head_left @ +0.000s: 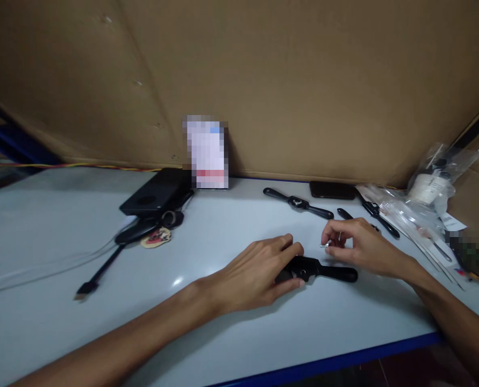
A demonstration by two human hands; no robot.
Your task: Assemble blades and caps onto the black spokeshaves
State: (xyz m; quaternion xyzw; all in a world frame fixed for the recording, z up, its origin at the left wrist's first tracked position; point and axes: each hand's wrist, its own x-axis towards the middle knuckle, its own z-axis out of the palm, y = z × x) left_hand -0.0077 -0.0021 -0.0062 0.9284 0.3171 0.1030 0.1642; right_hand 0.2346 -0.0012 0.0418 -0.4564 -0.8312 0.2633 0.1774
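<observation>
My left hand point(263, 263) grips the body of a black spokeshave point(334, 273) lying low over the table, its right handle sticking out past my fingers. The left part of that tool is hidden under the hand. Just above and right of it, my right hand point(362, 244) pinches a small silver screw point(323, 245) between thumb and fingers, apart from the spokeshave. A second black spokeshave point(298, 202) rests farther back. Another black handled piece point(344, 213) is partly covered by my right hand, and a similar black tool point(378, 216) lies to its right.
A dark phone point(331, 190) lies at the back; a blurred lit screen point(207, 156) leans on the cardboard wall point(304, 80). At left are a black box point(150, 193) and a cable with a USB plug point(86, 288). Plastic bags point(428, 185) and thin rods point(433, 255) fill the right.
</observation>
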